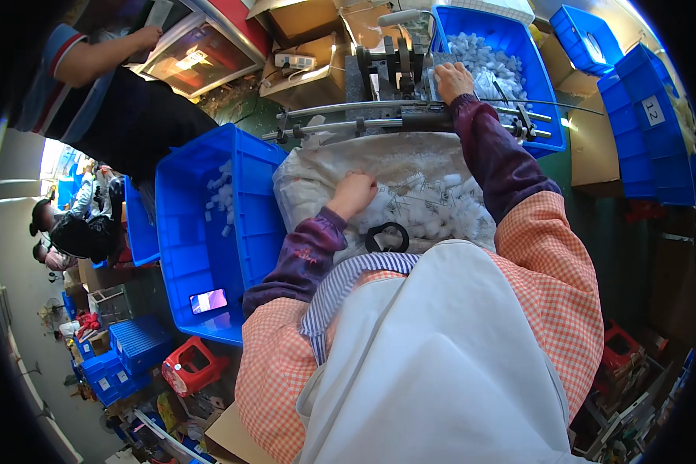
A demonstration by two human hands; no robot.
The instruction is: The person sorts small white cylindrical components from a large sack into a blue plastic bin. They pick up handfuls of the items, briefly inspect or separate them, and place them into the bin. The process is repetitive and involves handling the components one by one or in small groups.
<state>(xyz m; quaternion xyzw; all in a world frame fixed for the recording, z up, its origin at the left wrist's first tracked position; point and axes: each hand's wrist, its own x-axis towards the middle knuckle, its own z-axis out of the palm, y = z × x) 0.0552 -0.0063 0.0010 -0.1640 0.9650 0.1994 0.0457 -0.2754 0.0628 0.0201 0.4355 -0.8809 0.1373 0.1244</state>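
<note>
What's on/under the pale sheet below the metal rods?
Small white plastic pieces lie on the pale sheet, near the left hand and a black ring. The sheet hides anything underneath.

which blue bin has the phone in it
The large blue bin nearest the left hand, on its left: a lit phone lies at its near end, while the other blue bins show none.

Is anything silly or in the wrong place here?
Maybe one thing: a rectangular phone with a glowing screen lies inside the big blue plastic bin on the left. It looks odd because that bin also holds small white pieces.
</note>
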